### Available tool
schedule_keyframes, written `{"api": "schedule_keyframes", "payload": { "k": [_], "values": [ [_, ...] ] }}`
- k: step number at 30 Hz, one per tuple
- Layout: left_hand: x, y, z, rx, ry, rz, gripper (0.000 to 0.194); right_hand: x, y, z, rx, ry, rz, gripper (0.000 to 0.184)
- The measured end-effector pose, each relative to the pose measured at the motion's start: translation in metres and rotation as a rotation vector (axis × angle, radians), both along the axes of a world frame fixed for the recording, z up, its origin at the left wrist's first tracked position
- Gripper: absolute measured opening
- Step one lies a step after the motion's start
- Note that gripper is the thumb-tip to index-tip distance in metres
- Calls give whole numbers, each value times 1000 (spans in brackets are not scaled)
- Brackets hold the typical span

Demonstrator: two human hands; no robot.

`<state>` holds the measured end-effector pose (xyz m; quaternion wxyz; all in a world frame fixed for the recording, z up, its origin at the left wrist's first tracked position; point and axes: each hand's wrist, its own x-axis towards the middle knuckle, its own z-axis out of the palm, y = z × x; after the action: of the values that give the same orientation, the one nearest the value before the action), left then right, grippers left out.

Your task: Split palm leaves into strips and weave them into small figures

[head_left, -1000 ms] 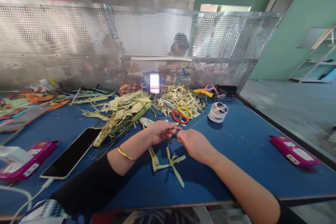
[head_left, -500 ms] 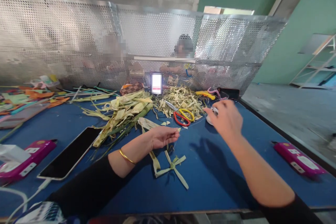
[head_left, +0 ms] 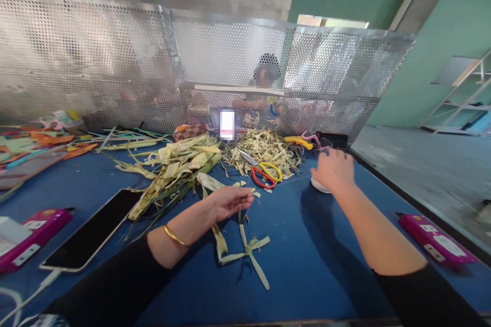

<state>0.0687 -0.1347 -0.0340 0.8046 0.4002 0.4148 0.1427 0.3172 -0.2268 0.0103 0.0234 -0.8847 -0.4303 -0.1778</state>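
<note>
My left hand [head_left: 231, 202] is closed in a pinch on a thin white thread [head_left: 291, 181], close to the scissors' red handle. That thread stretches right toward a white spool [head_left: 320, 186] on the blue table. Over the spool lies my right hand [head_left: 337, 169], its fingers curled round it and partly hidden from me. Below my left hand is a cross-shaped piece of folded corn husk strips [head_left: 248, 251], one strip bending up behind the hand. Scissors [head_left: 264, 171] with a red and a yellow handle rest against a heap of husk scraps [head_left: 268, 148].
A bundle of corn husks [head_left: 180, 166] lies left of centre. Further left are a cabled phone [head_left: 92, 230], a magenta power strip [head_left: 42, 232] and coloured strips [head_left: 49, 143]. Another magenta power strip [head_left: 435, 240] sits right. Behind a perforated metal screen [head_left: 230, 51] are other people.
My right hand has come down onto the spool, which now sits slightly further right and lower in view. My left hand has shifted a little left, still pinching the thread.
</note>
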Motion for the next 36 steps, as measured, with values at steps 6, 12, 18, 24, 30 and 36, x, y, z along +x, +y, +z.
{"api": "schedule_keyframes", "payload": {
  "k": [6, 12, 18, 24, 30, 36],
  "values": [
    [-1, 1, -5, 21, -35, -10, 12, -61, 53, -23, -131, 217, 393, 29],
    [-3, -1, -6, 38, -48, -15, 15, -68, 83, -29, -156, 387, 416, 47],
    [-3, 0, -5, 36, -41, -20, 15, -43, 69, 8, 24, 657, 450, 46],
    [-4, 0, -6, 34, -56, -28, 12, -26, -15, -3, 229, 1442, 437, 41],
    [-3, 0, -5, 36, -47, -28, 13, -18, -107, -30, 290, 1902, 200, 34],
    [-3, -3, -2, 45, -46, -18, 9, -27, -128, -26, 173, 1808, 88, 36]
  ]
}}
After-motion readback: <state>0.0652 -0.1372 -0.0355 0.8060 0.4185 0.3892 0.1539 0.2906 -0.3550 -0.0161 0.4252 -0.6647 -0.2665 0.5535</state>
